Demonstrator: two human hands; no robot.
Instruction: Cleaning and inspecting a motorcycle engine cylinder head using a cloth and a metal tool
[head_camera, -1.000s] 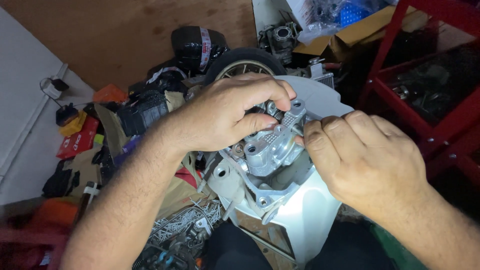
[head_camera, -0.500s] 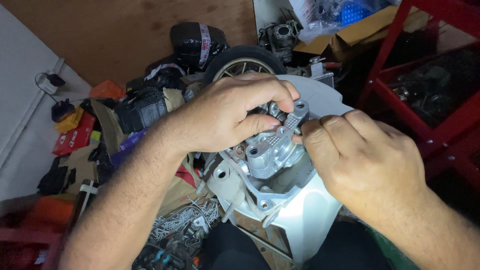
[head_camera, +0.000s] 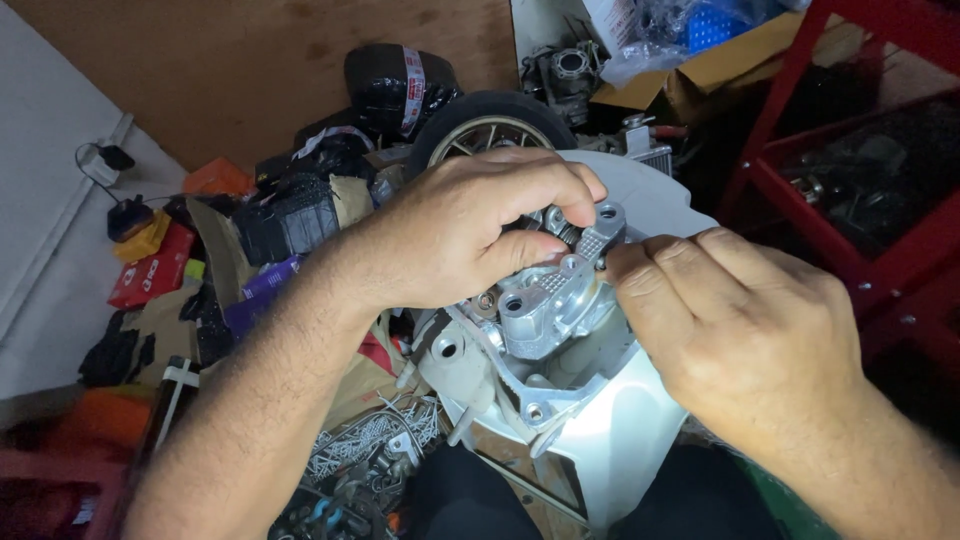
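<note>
A silver cast-metal engine part (head_camera: 548, 292) with bolt holes sits on top of a larger light grey engine casing (head_camera: 600, 430) in front of me. My left hand (head_camera: 470, 225) curls over its upper left side, fingers and thumb gripping it. My right hand (head_camera: 745, 335) comes in from the right with its fingertips pinched at the part's upper right corner; whatever the fingers pinch is hidden.
A small spoked wheel with a black tyre (head_camera: 490, 125) lies behind the casing. Black parts (head_camera: 290, 215), red boxes (head_camera: 150, 265) and orange items lie at the left. Loose metal hardware (head_camera: 360, 450) lies below. A red metal rack (head_camera: 840, 190) stands at the right, cardboard boxes (head_camera: 700, 65) behind.
Both hands stay on the silver part. The part and the fingers have shifted only slightly.
</note>
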